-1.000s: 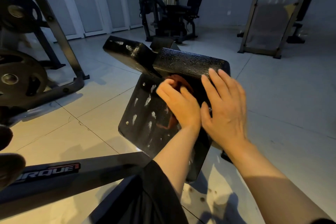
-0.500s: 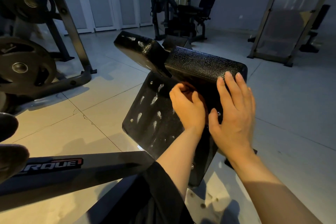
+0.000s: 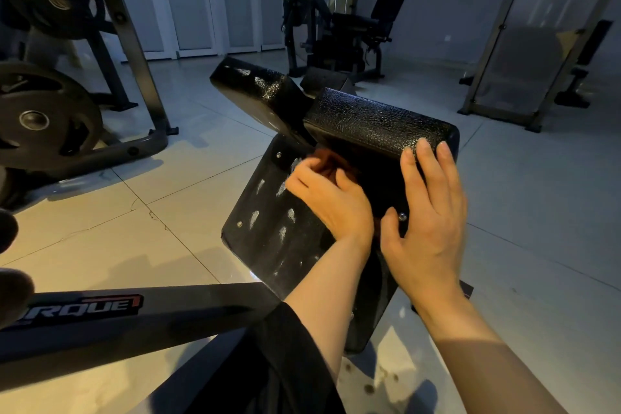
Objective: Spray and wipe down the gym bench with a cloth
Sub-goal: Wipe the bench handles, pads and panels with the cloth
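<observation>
Left grip [image 3: 331,202] bunches the cloth [image 3: 327,158] against the bench [image 3: 379,124]; right grip [image 3: 426,212] lies flat beside it; spray streaks [image 3: 265,212] left.

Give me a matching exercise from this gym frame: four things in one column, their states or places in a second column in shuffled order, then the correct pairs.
Things:
1. left hand
2. right hand
3. cloth
4. weight plates

States or places:
A. reddish, bunched under curled fingers
B. hung on the rack at far left
C. fingers straight, laid flat on the bench pad
D. gripping the rag against the black panel

Pairs: 1-D, 2-C, 3-A, 4-B
</observation>
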Action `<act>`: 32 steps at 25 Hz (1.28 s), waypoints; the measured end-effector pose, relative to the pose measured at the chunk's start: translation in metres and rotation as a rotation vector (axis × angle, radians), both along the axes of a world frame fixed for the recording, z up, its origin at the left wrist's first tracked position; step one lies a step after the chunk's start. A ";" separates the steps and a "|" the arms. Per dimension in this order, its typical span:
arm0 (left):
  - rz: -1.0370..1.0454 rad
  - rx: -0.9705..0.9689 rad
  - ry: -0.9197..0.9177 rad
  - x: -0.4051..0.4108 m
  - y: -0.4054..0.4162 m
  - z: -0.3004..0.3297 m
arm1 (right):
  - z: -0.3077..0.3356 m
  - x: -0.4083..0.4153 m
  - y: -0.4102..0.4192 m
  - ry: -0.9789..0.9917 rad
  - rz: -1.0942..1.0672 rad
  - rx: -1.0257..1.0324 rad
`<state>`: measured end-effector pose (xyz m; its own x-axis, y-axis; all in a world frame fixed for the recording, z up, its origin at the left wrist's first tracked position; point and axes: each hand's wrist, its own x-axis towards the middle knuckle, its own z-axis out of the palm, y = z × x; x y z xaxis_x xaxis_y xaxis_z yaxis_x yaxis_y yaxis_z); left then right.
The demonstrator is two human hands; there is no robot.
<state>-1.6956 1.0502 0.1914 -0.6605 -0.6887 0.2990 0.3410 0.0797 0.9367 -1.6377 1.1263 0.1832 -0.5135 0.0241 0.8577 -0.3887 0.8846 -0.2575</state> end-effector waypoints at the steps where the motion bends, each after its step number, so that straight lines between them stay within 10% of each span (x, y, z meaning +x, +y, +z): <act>1: 0.015 -0.020 0.061 -0.001 0.001 0.005 | 0.000 0.000 0.000 0.000 -0.001 0.000; 5: -0.282 -0.157 -0.095 -0.003 0.001 -0.018 | 0.001 0.000 0.004 -0.001 0.015 0.026; 10: 0.047 0.047 0.031 -0.005 0.000 0.004 | 0.002 0.000 0.006 -0.001 0.014 0.050; 15: -0.247 -0.143 -0.106 -0.003 0.000 -0.010 | 0.001 0.001 0.006 -0.014 0.039 0.021; 20: 0.069 0.021 0.085 -0.005 -0.005 0.015 | 0.001 0.002 0.007 -0.034 0.042 0.035; 26: -0.227 0.011 -0.167 -0.007 -0.016 -0.018 | 0.000 0.001 0.004 -0.039 0.023 0.013; 32: -0.093 -0.115 0.070 0.000 -0.003 0.010 | -0.002 -0.001 0.001 -0.033 0.016 -0.003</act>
<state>-1.6957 1.0467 0.2014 -0.6947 -0.5838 0.4202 0.4164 0.1500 0.8967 -1.6383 1.1271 0.1808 -0.5421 0.0185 0.8401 -0.3938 0.8776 -0.2734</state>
